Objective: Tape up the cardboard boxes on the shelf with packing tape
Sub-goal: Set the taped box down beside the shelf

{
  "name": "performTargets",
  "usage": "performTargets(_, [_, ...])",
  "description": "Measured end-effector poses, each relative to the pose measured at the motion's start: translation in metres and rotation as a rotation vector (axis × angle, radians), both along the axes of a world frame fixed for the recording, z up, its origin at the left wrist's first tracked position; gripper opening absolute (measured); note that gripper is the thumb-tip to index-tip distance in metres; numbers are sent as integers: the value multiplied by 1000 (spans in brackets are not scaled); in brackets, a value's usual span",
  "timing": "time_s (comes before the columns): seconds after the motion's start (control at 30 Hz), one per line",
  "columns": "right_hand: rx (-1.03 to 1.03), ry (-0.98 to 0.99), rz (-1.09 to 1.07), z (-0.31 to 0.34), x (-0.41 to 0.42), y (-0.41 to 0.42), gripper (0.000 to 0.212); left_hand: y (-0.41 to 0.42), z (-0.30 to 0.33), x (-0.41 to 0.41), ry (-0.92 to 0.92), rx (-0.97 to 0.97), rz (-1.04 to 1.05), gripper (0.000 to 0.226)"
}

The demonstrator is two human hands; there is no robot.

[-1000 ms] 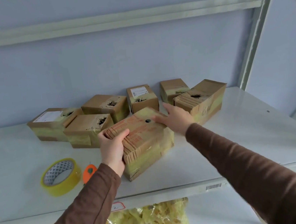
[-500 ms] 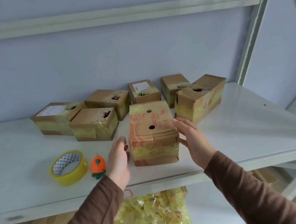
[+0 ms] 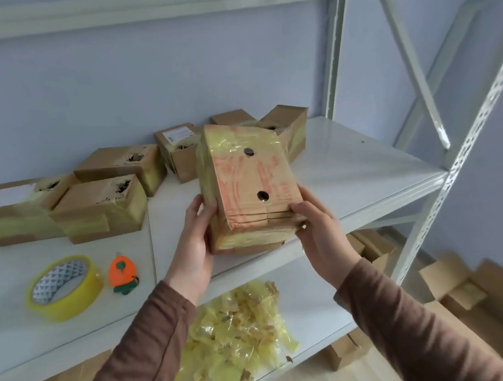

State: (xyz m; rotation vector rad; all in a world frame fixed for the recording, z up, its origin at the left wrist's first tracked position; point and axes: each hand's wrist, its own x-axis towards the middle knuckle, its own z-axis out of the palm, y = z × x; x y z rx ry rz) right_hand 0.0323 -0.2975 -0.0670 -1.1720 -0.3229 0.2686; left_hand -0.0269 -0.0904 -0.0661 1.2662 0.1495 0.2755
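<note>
The white shelf (image 3: 366, 172) carries everything; take the held box (image 3: 248, 187) as the marker. It is lifted at the shelf's front edge, tilted so its long axis runs away from the person and upward, its two-holed face turned up. The left hand (image 3: 195, 239) is flat against its left side and the right hand (image 3: 316, 224) clasps its near right corner, both closed on it from opposite sides. Five other boxes (image 3: 103, 209) sit on the shelf behind and left of it, already banded in yellow. The tape roll (image 3: 63, 287) lies well to its left, with a small orange cutter (image 3: 122, 270) between, so the left hand looks the nearer one to fetch the tape
</note>
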Motion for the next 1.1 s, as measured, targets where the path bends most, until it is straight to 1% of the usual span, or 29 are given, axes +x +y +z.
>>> performTargets(0.13, [70,25,-130,0,-19,-41,51,-44,2,-2,-48,77,-74,75])
performTargets(0.23, [84,47,-228,-5,-33,-80,44,-84,1,-1,-66,130,-139,83])
performTargets(0.3, [95,69,-283,-14,-41,-112,38,-117,-3,1,-73,161,-210,77])
performTargets(0.37, [100,82,-355,-23,-52,-147,37,-151,-14,4,-58,177,-277,70])
performTargets(0.47, [80,99,-473,-40,-71,-202,39,-209,-33,6,1,197,-364,65])
performTargets(0.57, [68,148,-554,-65,-97,-259,40,-273,-55,1,45,193,-440,53])
performTargets(0.63, [49,191,-607,-84,-113,-300,40,-320,-72,-2,103,164,-443,47])
performTargets(0.73, [28,240,-660,-106,-128,-343,41,-369,-97,-7,203,109,-421,42])
performTargets(0.8, [15,268,-691,-120,-134,-373,41,-401,-112,-7,253,110,-446,40])
performTargets(1.0, [16,374,-750,-161,-122,-438,43,-473,-149,15,360,155,-548,43])
performTargets(1.1, [25,424,-758,-180,-99,-460,44,-499,-169,39,400,157,-547,42])
